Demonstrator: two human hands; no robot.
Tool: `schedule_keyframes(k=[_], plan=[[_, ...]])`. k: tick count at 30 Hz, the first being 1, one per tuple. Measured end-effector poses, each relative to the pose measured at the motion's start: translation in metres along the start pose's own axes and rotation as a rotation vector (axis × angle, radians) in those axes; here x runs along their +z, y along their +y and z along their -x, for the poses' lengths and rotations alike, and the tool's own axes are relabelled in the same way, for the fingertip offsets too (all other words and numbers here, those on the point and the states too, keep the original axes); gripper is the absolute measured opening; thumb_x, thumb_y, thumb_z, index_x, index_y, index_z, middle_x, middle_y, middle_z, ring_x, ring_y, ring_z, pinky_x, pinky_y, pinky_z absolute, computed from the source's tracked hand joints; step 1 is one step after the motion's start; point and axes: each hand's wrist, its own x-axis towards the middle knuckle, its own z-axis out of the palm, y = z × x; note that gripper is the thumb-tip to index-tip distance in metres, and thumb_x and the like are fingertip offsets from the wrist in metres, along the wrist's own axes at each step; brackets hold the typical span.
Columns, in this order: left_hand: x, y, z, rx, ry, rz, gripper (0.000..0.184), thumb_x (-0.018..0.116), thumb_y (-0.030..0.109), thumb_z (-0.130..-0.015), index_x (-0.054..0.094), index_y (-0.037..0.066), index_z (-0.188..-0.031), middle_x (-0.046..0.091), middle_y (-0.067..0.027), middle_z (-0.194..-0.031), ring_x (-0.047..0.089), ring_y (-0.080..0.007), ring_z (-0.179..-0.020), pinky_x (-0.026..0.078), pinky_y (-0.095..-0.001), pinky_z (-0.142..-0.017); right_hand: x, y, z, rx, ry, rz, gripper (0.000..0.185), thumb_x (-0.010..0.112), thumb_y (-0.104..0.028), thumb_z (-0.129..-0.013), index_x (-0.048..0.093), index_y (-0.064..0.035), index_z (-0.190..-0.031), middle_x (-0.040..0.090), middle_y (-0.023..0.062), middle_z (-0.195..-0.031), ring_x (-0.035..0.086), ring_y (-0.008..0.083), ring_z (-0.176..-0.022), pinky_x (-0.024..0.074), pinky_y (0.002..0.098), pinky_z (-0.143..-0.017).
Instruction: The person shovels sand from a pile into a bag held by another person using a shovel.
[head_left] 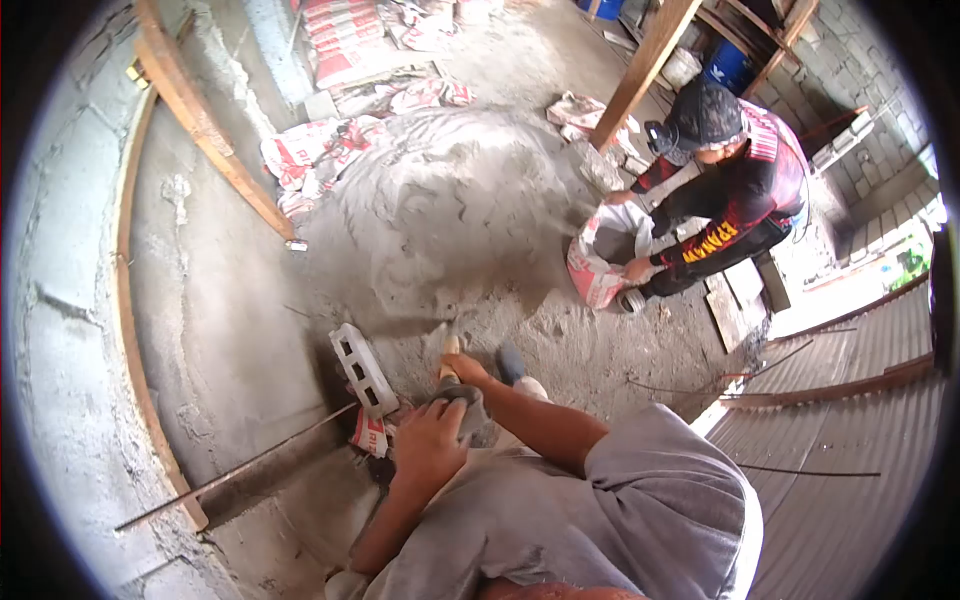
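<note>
Near the bottom centre, my left hand (430, 437) has its fingers curled over a dark grey object (478, 412), too unclear to name. My right hand (466, 369) is just ahead of it, closed round a pale handle (451, 346) that points at the ground. What the handle's far end joins is not clear. Ahead of both hands spreads a broad heap of grey sand or cement mix (450, 200). A dark shoe (511, 362) shows right of my right hand.
A co-worker (735, 180) bends at the right, both hands on an open sack (597, 262). A hollow block (362, 370) leans near my left hand. Empty-looking sacks (320, 150) lie beyond the heap. Wooden posts (645, 75) slant overhead, and corrugated sheets (830, 430) stand at the right.
</note>
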Motion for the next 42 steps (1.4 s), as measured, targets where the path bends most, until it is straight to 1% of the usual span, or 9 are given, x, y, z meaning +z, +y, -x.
schedule_keyframes(k=[5, 6, 9, 11, 18, 23, 29, 34, 42], plan=[[0.034, 0.006, -0.004, -0.136, 0.196, 0.114, 0.044, 0.075, 0.024, -0.072, 0.06, 0.006, -0.11, 0.065, -0.0149, -0.092, 0.065, -0.0362, -0.078, 0.051, -0.0466, -0.066, -0.029, 0.027, -0.017, -0.038, -0.35, -0.245, 0.041, 0.065, -0.031, -0.086, 0.058, -0.002, -0.114, 0.064, 0.0104, -0.087, 0.062, 0.0262, -0.072, 0.051, 0.0399, -0.07], [0.031, 0.009, -0.008, -0.135, 0.203, 0.109, 0.044, 0.075, 0.024, -0.072, 0.06, 0.006, -0.11, 0.065, -0.0149, -0.092, 0.065, -0.0362, -0.078, 0.051, -0.0466, -0.066, -0.043, 0.02, -0.006, -0.721, -0.369, 0.314, 0.043, 0.063, -0.034, -0.087, 0.058, -0.0034, -0.117, 0.064, 0.011, -0.089, 0.062, 0.0261, -0.073, 0.0513, 0.0413, -0.07], [0.026, 0.014, -0.023, -0.285, 0.236, 0.121, 0.044, 0.076, 0.027, -0.073, 0.06, 0.003, -0.107, 0.066, -0.0169, -0.089, 0.065, -0.0378, -0.079, 0.051, -0.0456, -0.067, -0.061, -0.027, 0.06, -0.76, -0.469, 0.708, 0.044, 0.062, -0.036, -0.091, 0.057, -0.006, -0.122, 0.065, 0.013, -0.099, 0.064, 0.0247, -0.076, 0.0536, 0.0421, -0.067], [0.029, 0.009, -0.036, -0.41, 0.328, 0.083, 0.043, 0.076, 0.03, -0.075, 0.061, 0.002, -0.104, 0.067, -0.0187, -0.088, 0.066, -0.0389, -0.081, 0.051, -0.0454, -0.07, -0.082, -0.053, 0.09, -0.158, -0.378, 0.224, 0.046, 0.056, -0.032, -0.095, 0.05, -0.0022, -0.129, 0.063, 0.0136, -0.111, 0.065, 0.0206, -0.081, 0.0542, 0.0342, -0.066], [0.016, 0.01, -0.09, -0.664, 0.395, 0.057, 0.041, 0.074, 0.032, -0.078, 0.063, 0.003, -0.105, 0.067, -0.0227, -0.092, 0.065, -0.0394, -0.085, 0.049, -0.0457, -0.077, -0.223, -0.064, 0.114, -0.242, -0.246, 0.123, 0.048, 0.058, -0.036, -0.094, 0.052, -0.0028, -0.128, 0.065, 0.011, -0.1, 0.064, 0.0189, -0.075, 0.0532, 0.0335, -0.058], [0.029, 0.041, -0.126, -0.529, 0.487, 0.023, 0.038, 0.072, 0.03, -0.08, 0.062, 0.001, -0.103, 0.067, -0.0225, -0.088, 0.065, -0.0412, -0.08, 0.049, -0.0459, -0.074, -0.232, -0.082, 0.14, -0.294, -0.27, 0.175, 0.051, 0.057, -0.039, -0.094, 0.051, -0.0011, -0.128, 0.066, 0.0119, -0.1, 0.064, 0.0178, -0.075, 0.052, 0.0313, -0.057], [0.055, 0.07, -0.121, -0.525, 0.242, 0.005, 0.044, 0.074, 0.032, -0.077, 0.06, 0.001, -0.105, 0.066, -0.023, -0.081, 0.064, -0.0421, -0.077, 0.05, -0.0464, -0.071, -0.231, -0.083, 0.131, -0.281, -0.289, 0.241, 0.053, 0.056, -0.04, -0.095, 0.051, 0.0008, -0.128, 0.066, 0.0122, -0.1, 0.064, 0.0178, -0.076, 0.0521, 0.0307, -0.058], [0.042, 0.098, -0.099, -0.606, 0.141, 0.407, 0.032, 0.074, 0.013, -0.08, 0.057, -0.004, -0.101, 0.065, -0.0143, -0.08, 0.068, -0.0213, -0.068, 0.054, -0.0339, -0.055, -0.237, -0.034, 0.117, -0.402, 0.022, 0.41, 0.042, 0.057, -0.032, -0.093, 0.056, -0.0014, -0.123, 0.068, 0.0118, -0.098, 0.065, 0.0198, -0.076, 0.0536, 0.0344, -0.066], [0.044, 0.087, -0.1, -0.667, 0.298, 0.803, 0.023, 0.071, 0.006, -0.084, 0.057, -0.003, -0.101, 0.062, -0.0083, -0.083, 0.059, -0.0132, -0.062, 0.053, -0.0283, -0.05, -0.198, -0.066, 0.145, -0.658, -0.078, 0.863, 0.038, 0.06, -0.03, -0.09, 0.06, -0.0019, -0.116, 0.068, 0.0185, -0.094, 0.068, 0.0285, -0.087, 0.0516, 0.0379, -0.077]])
